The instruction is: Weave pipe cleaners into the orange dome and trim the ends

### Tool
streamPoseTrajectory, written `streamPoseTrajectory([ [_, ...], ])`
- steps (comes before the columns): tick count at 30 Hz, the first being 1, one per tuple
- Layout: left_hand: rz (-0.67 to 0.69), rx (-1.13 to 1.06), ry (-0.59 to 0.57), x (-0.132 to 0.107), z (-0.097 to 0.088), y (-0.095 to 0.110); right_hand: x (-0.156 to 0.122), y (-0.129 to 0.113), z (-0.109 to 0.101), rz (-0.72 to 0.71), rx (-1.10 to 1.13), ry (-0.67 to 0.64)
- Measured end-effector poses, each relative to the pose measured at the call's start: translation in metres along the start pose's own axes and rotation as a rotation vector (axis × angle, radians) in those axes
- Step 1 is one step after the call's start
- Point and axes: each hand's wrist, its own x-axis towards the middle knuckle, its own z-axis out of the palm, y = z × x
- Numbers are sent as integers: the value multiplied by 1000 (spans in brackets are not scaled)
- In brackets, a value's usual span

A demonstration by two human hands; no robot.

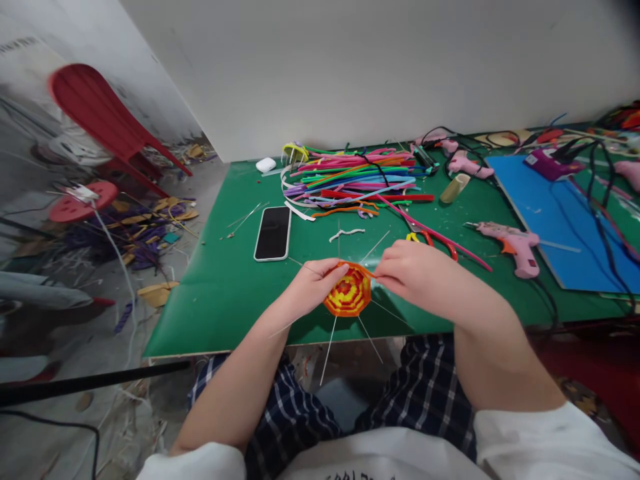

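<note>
A round woven disc (349, 293) in orange, yellow and red hangs by the table's front edge, with thin white wires sticking out all around it. My left hand (320, 280) is closed on the disc's upper left rim, thumb on top. Between the fingertips of my right hand (407, 267) is pinched an orange pipe cleaner (369, 272) that runs along the disc's upper right edge. Just beyond lies a short white twisted strand (347, 233). Scissors with red and yellow handles (435, 239) lie partly hidden behind my right hand.
A pile of coloured pipe cleaners (355, 177) lies at the back. To the left are a phone (273, 233) and a white case (265, 165). Rightward lie a pink glue gun (515, 245), a blue board (550, 227) and trailing cables. A red stool (85, 202) stands on the littered floor.
</note>
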Motion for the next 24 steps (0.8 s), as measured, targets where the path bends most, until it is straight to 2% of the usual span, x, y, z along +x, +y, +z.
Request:
streamPoseTrajectory([
  [3, 8, -43, 44, 2, 1, -1, 3, -15, 2, 18, -156, 23],
  [7, 32, -28, 62, 3, 3, -1, 7, -25, 5, -32, -214, 110],
  [15, 135, 332, 22, -8, 6, 13, 13, -26, 7, -133, -200, 167],
  [20, 154, 458, -144, -14, 2, 18, 15, -14, 4, -101, -110, 169],
  [24, 178, 390, -368, -18, -1, 24, 13, 3, 6, -96, 161, 40],
])
